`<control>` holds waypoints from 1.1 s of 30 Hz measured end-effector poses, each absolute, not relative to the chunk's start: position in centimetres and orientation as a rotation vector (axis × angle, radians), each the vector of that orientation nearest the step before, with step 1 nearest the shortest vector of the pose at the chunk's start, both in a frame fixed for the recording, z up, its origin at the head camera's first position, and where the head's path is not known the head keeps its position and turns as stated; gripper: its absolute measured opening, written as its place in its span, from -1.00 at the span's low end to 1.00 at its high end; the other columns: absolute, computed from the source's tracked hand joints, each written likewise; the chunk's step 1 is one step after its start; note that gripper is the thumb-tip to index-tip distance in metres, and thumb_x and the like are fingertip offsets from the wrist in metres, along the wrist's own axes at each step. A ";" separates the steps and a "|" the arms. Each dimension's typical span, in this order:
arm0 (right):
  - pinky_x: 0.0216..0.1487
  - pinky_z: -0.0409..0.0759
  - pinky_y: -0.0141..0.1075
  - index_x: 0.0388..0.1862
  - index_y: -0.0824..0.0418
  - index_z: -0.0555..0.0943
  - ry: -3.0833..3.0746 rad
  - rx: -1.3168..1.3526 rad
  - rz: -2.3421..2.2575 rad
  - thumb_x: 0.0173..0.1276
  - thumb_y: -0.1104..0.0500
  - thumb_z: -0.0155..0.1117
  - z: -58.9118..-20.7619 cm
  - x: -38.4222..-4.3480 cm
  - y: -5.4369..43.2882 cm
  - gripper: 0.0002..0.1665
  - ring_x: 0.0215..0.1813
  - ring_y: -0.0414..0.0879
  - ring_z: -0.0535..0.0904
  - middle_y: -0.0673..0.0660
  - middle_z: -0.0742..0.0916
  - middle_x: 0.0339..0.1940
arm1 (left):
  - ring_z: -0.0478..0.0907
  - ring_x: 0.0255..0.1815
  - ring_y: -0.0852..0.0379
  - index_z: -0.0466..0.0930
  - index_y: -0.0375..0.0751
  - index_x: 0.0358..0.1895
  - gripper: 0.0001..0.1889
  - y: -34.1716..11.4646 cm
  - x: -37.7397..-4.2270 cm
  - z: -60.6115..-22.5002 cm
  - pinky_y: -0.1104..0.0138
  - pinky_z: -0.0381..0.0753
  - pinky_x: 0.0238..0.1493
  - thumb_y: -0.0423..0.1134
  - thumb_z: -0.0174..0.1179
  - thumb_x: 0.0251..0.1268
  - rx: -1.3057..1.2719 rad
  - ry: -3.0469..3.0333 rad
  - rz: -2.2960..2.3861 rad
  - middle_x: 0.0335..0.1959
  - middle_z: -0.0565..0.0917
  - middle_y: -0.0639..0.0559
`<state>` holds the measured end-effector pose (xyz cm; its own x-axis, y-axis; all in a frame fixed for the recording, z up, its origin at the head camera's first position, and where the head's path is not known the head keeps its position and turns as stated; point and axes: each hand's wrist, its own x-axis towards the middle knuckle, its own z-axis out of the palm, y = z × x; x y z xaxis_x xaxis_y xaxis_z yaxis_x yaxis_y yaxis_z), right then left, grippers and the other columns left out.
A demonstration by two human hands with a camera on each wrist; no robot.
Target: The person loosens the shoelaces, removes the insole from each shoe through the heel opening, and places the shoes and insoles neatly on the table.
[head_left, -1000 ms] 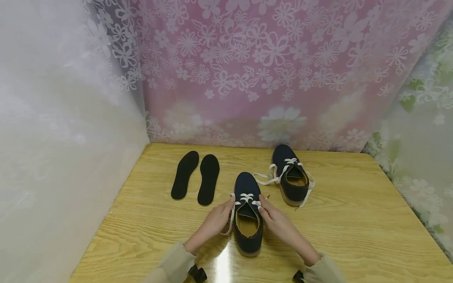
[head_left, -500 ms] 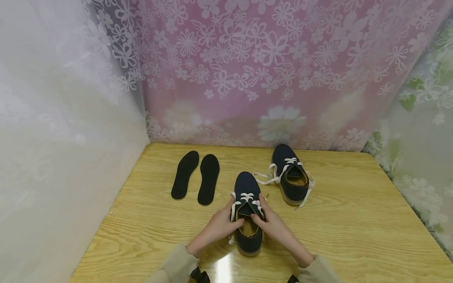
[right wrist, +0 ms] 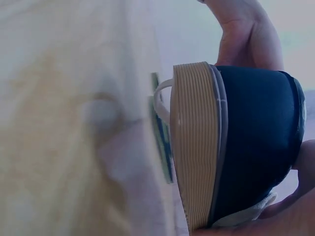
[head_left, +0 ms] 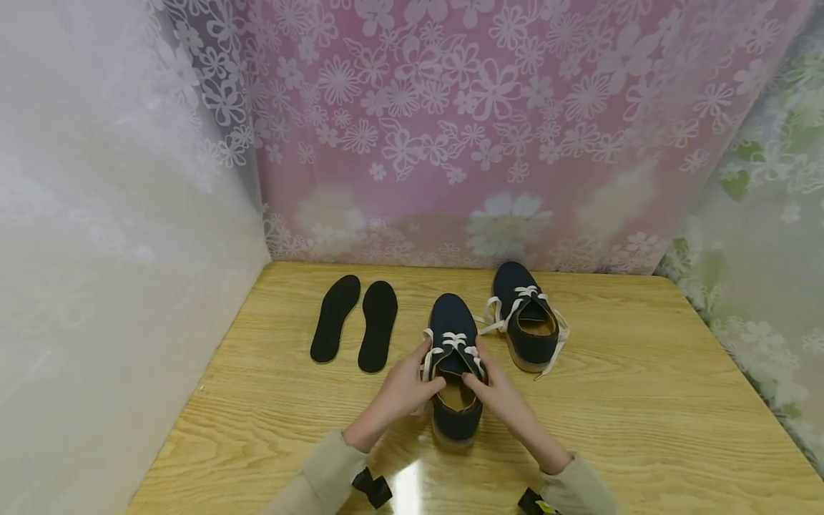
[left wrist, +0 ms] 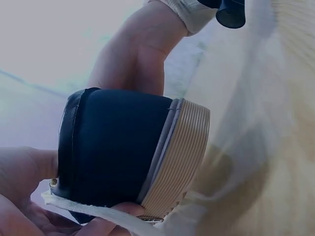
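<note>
A navy lace-up canvas shoe (head_left: 453, 316) with white laces is held between both hands, toe pointing away. My left hand (head_left: 404, 386) grips its left side, thumb over the rim of the opening. From the right side my right hand (head_left: 505, 402) grips it the same way. In the left wrist view, the dark heel (left wrist: 113, 142) and ribbed tan sole stand clear of the table, and a white lace (left wrist: 106, 214) trails by the left fingers. The right wrist view shows the sole (right wrist: 194, 142) raised too. A matching shoe (head_left: 536, 352) sits behind on the right, its laces loose.
Two black insoles (head_left: 336, 318) lie side by side at the left back of the wooden table (head_left: 644, 400). A pink floral curtain (head_left: 399, 179) hangs along the back edge, with pale sheets at both sides.
Both thumbs have moved from the shoe's sides onto the rim of its opening. The shoe has risen off the table and shifted slightly forward. The other shoe and the insoles stay put.
</note>
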<state>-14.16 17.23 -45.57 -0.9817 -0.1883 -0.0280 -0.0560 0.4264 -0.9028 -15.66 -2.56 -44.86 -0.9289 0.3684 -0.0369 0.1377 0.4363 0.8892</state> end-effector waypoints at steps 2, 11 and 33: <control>0.54 -0.01 0.24 0.65 0.39 -0.18 2.486 -0.197 -1.654 0.57 0.23 0.08 -44.8 -14.2 17.6 -0.10 0.64 0.34 -0.20 0.40 -0.06 0.65 | 0.17 -0.85 0.22 0.04 -0.28 0.61 -0.18 -2.2 -15.8 -44.2 0.39 0.28 -0.69 -0.27 0.17 0.31 0.457 2.458 1.510 -0.83 0.30 0.16; 0.55 0.06 0.19 0.69 0.18 -0.11 2.568 -0.065 -1.702 0.62 0.10 0.07 -42.1 -14.4 20.0 -0.15 0.66 0.24 -0.13 0.25 -0.01 0.69 | 0.31 -0.72 0.19 0.06 -0.21 0.62 -0.16 0.6 -16.7 -41.5 0.38 0.36 -0.59 -0.26 0.19 0.28 0.486 2.428 1.569 0.52 0.34 -0.19; 0.64 -0.23 -0.11 0.68 -0.04 -0.22 2.452 0.410 -2.167 0.71 -0.06 -0.25 -39.7 -13.2 29.0 -0.28 0.67 -0.12 -0.29 -0.07 -0.13 0.69 | 0.28 -0.79 0.21 0.01 -0.11 0.64 -0.27 12.8 -19.2 -39.4 0.44 0.28 -0.65 -0.07 0.08 0.54 0.808 2.401 1.398 -0.69 0.52 0.05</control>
<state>-13.17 29.05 -39.75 -0.9572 0.2858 -0.0468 0.0816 0.1111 -0.9905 -19.16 12.84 -39.44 -0.8159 0.5748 0.0621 0.3377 0.3868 0.8581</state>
